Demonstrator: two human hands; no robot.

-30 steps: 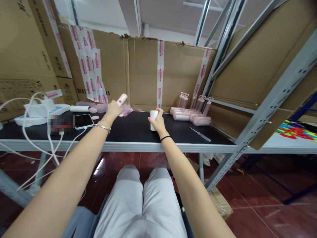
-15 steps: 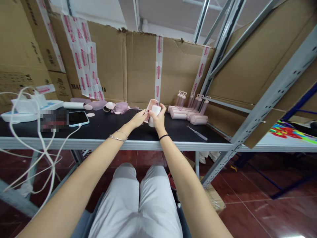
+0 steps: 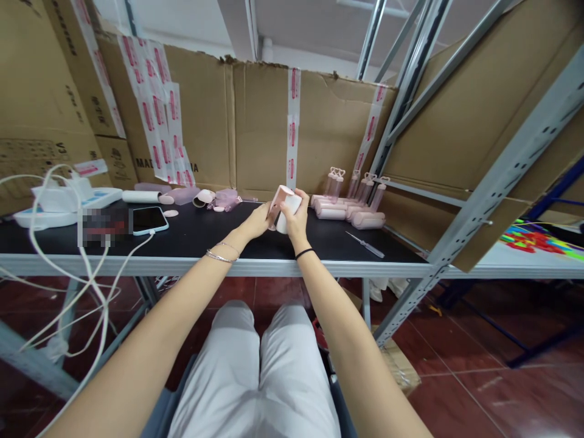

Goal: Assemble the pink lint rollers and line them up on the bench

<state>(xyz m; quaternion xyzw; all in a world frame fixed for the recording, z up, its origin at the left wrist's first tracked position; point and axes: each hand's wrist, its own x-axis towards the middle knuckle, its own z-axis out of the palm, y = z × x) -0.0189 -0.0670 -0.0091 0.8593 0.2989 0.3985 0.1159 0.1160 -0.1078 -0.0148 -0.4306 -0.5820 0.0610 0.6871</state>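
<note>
Above the middle of the black tabletop, my left hand (image 3: 256, 222) is closed around a curved pink plastic shell (image 3: 280, 196). My right hand (image 3: 298, 224) grips a smooth white cylinder (image 3: 292, 204), its fingers wrapped over the far side and the thumb in front. Shell and cylinder are side by side, close together and tilted; whether they touch or fit into each other I cannot tell. A screwdriver (image 3: 366, 244) with a clear handle lies right of my right hand. Behind it sit several pink cylindrical bodies (image 3: 331, 213) and clear tubes with loop tops (image 3: 378, 193).
To the left lie loose pink and white parts (image 3: 223, 199), a white tube (image 3: 140, 196), a phone (image 3: 149, 220) on a cable and a white power strip (image 3: 45, 216). Cardboard (image 3: 260, 134) walls the back; a metal post (image 3: 483, 182) slants at the right.
The pink shell has turned and tipped toward the white cylinder, which leans further right. Both hands stay close together. The view has shifted slightly.
</note>
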